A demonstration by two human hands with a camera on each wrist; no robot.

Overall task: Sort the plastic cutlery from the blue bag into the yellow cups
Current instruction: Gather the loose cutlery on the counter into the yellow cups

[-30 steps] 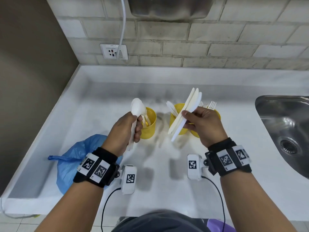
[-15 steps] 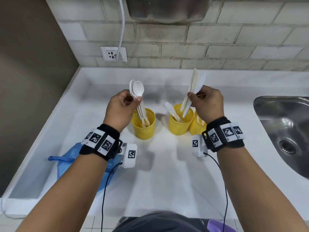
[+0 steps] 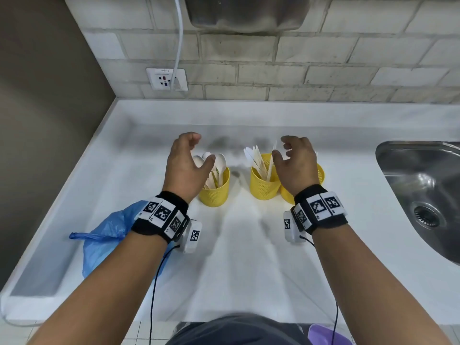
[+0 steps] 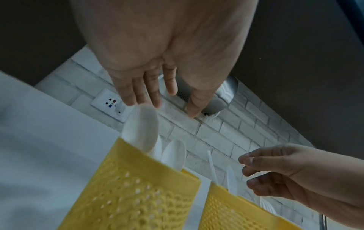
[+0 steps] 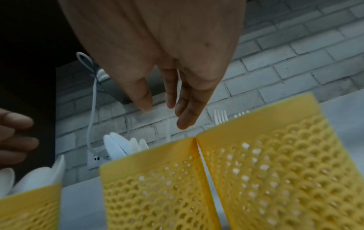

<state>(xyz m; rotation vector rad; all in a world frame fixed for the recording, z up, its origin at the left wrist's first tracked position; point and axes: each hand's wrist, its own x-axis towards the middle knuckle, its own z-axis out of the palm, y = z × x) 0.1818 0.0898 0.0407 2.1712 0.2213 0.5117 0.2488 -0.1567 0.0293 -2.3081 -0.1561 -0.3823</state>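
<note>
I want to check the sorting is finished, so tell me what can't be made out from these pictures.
- Blue bag: head view, the left forearm covers part of it and its inside is hidden, so any leftover cutlery cannot be seen.
- Right cup: head view, mostly behind the right hand; only fork tips show in the right wrist view.
- Spoon count in the left cup: partly hidden by the left hand.

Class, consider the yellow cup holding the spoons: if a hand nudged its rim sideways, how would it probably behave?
The spoon cup looks like thin perforated plastic, so it is probably light and would slide easily on the smooth white counter. The spoons stand tall above its rim and lean to one side, so it may tip rather than slide. It stands apart from the other cups, unsupported.
</note>
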